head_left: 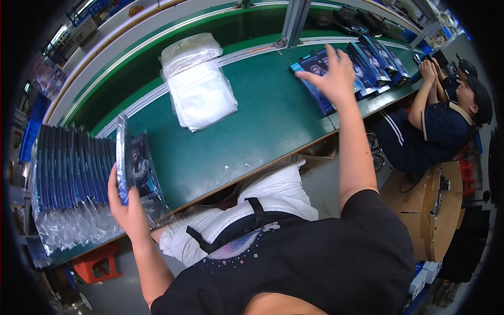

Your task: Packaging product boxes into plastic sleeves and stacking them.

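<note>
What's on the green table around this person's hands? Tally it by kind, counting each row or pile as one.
Row of wrapped boxes, with the box in the left hand: 1
Pile of whitish plastic packaging: 1
Pile of blue boxes by the right hand: 1
Total: 3

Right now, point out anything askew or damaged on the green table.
The blue boxes at right overlap at uneven angles, unlike the neat row of wrapped boxes at left; no damage shows.

One wide fisheye view looked down from head height. It faced the green counter (202,163) from close above, edges curving.
</note>
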The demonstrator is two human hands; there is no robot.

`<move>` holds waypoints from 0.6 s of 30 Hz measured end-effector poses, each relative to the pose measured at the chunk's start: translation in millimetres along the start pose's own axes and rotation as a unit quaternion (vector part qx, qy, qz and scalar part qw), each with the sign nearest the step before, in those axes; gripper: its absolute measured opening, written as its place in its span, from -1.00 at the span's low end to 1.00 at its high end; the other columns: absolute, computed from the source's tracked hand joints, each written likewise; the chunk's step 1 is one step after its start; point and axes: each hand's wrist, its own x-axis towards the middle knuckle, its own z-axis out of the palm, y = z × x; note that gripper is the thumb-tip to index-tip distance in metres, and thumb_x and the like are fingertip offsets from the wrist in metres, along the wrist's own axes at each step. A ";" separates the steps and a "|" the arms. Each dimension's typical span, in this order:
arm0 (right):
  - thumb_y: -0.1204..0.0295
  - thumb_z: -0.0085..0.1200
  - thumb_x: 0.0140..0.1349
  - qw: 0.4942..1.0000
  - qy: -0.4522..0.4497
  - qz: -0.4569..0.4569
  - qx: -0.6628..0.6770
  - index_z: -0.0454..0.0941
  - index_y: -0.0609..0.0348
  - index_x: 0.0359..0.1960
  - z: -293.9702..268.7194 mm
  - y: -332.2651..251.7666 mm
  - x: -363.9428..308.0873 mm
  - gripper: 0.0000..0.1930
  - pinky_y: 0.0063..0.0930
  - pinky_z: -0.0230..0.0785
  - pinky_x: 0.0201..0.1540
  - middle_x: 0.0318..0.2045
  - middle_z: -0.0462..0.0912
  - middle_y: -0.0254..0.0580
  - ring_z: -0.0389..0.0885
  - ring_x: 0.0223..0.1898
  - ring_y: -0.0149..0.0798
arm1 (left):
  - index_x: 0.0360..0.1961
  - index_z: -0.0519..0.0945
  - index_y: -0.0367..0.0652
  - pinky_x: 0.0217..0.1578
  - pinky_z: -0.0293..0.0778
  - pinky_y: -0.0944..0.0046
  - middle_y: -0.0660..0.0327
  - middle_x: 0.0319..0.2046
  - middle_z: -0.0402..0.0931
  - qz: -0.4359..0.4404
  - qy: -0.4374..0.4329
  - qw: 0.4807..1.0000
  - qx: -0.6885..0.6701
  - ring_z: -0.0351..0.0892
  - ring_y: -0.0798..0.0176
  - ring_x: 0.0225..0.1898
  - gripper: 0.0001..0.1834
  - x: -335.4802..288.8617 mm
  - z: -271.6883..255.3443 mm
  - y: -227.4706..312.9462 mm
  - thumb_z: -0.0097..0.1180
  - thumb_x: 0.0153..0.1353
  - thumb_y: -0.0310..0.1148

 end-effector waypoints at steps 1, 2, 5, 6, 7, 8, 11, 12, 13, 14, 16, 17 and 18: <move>-0.33 0.24 -0.33 0.996 -0.067 0.057 -0.008 0.26 0.21 0.20 9.2 17.3 -1.8 0.10 -0.04 0.12 0.18 0.08 0.32 0.33 0.25 0.18 0.18 | 0.18 0.32 -0.29 0.16 0.23 0.15 -0.02 0.14 0.31 0.039 -0.034 0.988 0.145 0.35 0.03 0.13 -0.40 -0.4 -0.7 -12.5 -0.03 0.01 -0.53; -0.33 0.23 -0.32 0.977 -0.183 0.112 0.013 0.18 0.23 0.25 11.7 24.6 -5.8 0.15 -0.02 0.07 0.20 0.10 0.31 0.32 0.21 0.21 0.17 | 0.20 0.32 -0.24 0.19 0.18 0.10 -0.04 0.18 0.26 0.076 -0.069 0.952 0.288 0.29 -0.04 0.19 -0.39 -1.2 1.3 -23.1 0.03 0.03 -0.48; -0.31 0.20 -0.27 0.972 -0.218 0.051 -0.068 0.15 0.28 0.26 21.0 -2.7 -27.4 0.14 -0.01 0.12 0.15 0.05 0.36 0.27 0.28 0.15 0.17 | 0.23 0.25 -0.20 0.30 -0.12 -0.07 -0.08 0.26 0.13 0.093 -0.094 0.882 0.452 -0.03 -0.13 0.34 -0.30 -10.3 17.1 -34.3 0.18 0.06 -0.27; -0.29 0.20 -0.24 0.970 -0.233 0.043 -0.049 0.18 0.30 0.25 17.0 -18.6 -32.2 0.11 -0.01 0.16 0.12 0.02 0.39 0.27 0.32 0.12 0.17 | 0.23 0.25 -0.21 0.31 -0.17 -0.09 -0.07 0.26 0.12 0.095 -0.079 0.883 0.453 -0.06 -0.12 0.35 -0.30 -9.7 21.9 -35.0 0.17 0.07 -0.26; -0.25 0.20 -0.20 0.972 -0.229 0.031 -0.048 0.18 0.30 0.24 14.5 -31.6 -37.4 0.07 0.00 0.18 0.09 0.01 0.40 0.27 0.33 0.09 0.19 | 0.23 0.25 -0.21 0.31 -0.17 -0.09 -0.07 0.26 0.12 0.089 -0.078 0.882 0.455 -0.06 -0.12 0.35 -0.30 -8.4 28.4 -30.0 0.17 0.07 -0.26; -0.21 0.21 -0.18 0.970 -0.239 0.027 -0.035 0.17 0.32 0.24 9.5 -45.1 -39.9 0.05 0.02 0.18 0.08 0.02 0.39 0.27 0.33 0.09 0.20 | 0.21 0.28 -0.24 0.29 -0.12 -0.09 -0.06 0.25 0.14 0.128 -0.062 0.880 0.453 -0.02 -0.13 0.34 -0.32 -5.0 36.2 -19.5 0.19 0.06 -0.27; -0.18 0.24 -0.19 0.973 -0.228 0.020 -0.032 0.17 0.33 0.24 2.1 -72.5 -46.7 0.05 0.03 0.18 0.08 0.01 0.40 0.26 0.33 0.08 0.19 | 0.04 0.46 -0.23 0.20 0.09 -0.04 0.01 0.17 0.29 0.258 -0.072 0.885 0.381 0.16 -0.11 0.26 -0.50 9.9 70.4 1.8 0.20 0.04 -0.36; -0.17 0.25 -0.20 0.973 -0.231 0.022 -0.016 0.17 0.34 0.23 -0.5 -81.3 -46.9 0.05 0.00 0.19 0.09 0.00 0.40 0.26 0.34 0.08 0.18 | -0.01 0.50 -0.21 0.17 0.15 -0.02 0.02 0.13 0.34 0.290 -0.095 0.885 0.351 0.22 -0.09 0.23 -0.56 15.1 82.5 0.0 0.21 0.03 -0.39; -0.16 0.26 -0.20 0.972 -0.233 0.023 0.000 0.17 0.35 0.23 -2.4 -88.6 -47.3 0.05 -0.03 0.20 0.10 -0.01 0.41 0.25 0.34 0.08 0.16 | -0.03 0.53 -0.18 0.14 0.19 0.02 0.05 0.12 0.36 0.302 -0.127 0.882 0.337 0.25 -0.07 0.20 -0.59 18.5 92.8 -2.1 0.20 0.02 -0.42; -0.16 0.26 -0.20 0.973 -0.231 0.022 0.001 0.17 0.35 0.23 -1.9 -93.0 -48.1 0.05 -0.03 0.20 0.10 -0.01 0.41 0.25 0.34 0.08 0.16 | -0.06 0.55 -0.15 0.11 0.23 0.05 0.08 0.10 0.38 0.315 -0.161 0.878 0.322 0.29 -0.04 0.18 -0.61 22.2 104.5 -4.9 0.20 0.02 -0.44; -0.09 0.32 -0.23 0.969 -0.173 0.111 0.136 0.16 0.36 0.21 -3.6 -99.8 -50.7 0.04 -0.10 0.21 0.09 -0.02 0.39 0.25 0.34 0.05 0.15 | -0.11 0.59 -0.12 0.04 0.27 0.06 0.13 -0.01 0.46 0.345 -0.152 0.875 0.303 0.38 0.04 0.07 -0.65 30.5 119.5 -9.6 0.15 0.01 -0.51; -0.11 0.31 -0.20 0.963 -0.139 0.127 0.192 0.16 0.39 0.21 -5.1 -100.6 -53.2 0.04 -0.23 0.26 0.06 -0.06 0.42 0.19 0.39 0.00 0.05 | -0.16 0.60 -0.12 0.01 0.28 0.06 0.15 -0.08 0.48 0.327 -0.194 0.872 0.309 0.41 0.08 0.00 -0.69 37.4 125.3 -12.0 0.11 0.01 -0.54; -0.11 0.31 -0.20 0.964 -0.137 0.125 0.193 0.16 0.39 0.21 -2.3 -100.0 -55.6 0.04 -0.23 0.26 0.06 -0.06 0.42 0.19 0.39 0.00 0.05 | -0.20 0.61 -0.13 -0.02 0.28 0.05 0.18 -0.15 0.50 0.308 -0.236 0.866 0.314 0.43 0.11 -0.07 -0.71 42.8 128.6 -12.4 0.07 0.01 -0.57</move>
